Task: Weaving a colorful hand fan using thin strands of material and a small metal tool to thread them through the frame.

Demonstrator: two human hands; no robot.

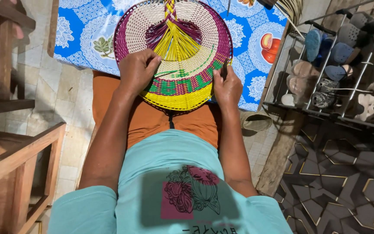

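Woven fan (174, 47), round and flat, lies across the person's lap and against the edge of a table covered with a blue patterned cloth (78, 30). Its long axis runs from the yellow lower rim near the body up to the braided yellow and purple handle stub (169, 8) at the top of the view, so the handle end points away from the person. From that stub, yellow and purple strands spread downward over the pale centre; purple rings the outer edge, and green woven shapes sit in a band above the yellow rim. Left hand (137, 69) rests on the left lower face of the fan, fingers curled together and pinching a thin green strip (167, 73) that lies nearly level across the weave. Right hand (227, 84) is closed on the right lower rim, thumb on top, fingers hidden beneath. Orange cloth covers the legs under the fan. To the right stands a metal shoe rack (334, 56) with sandals; to the left is a wooden frame (18, 164) on the tiled floor.
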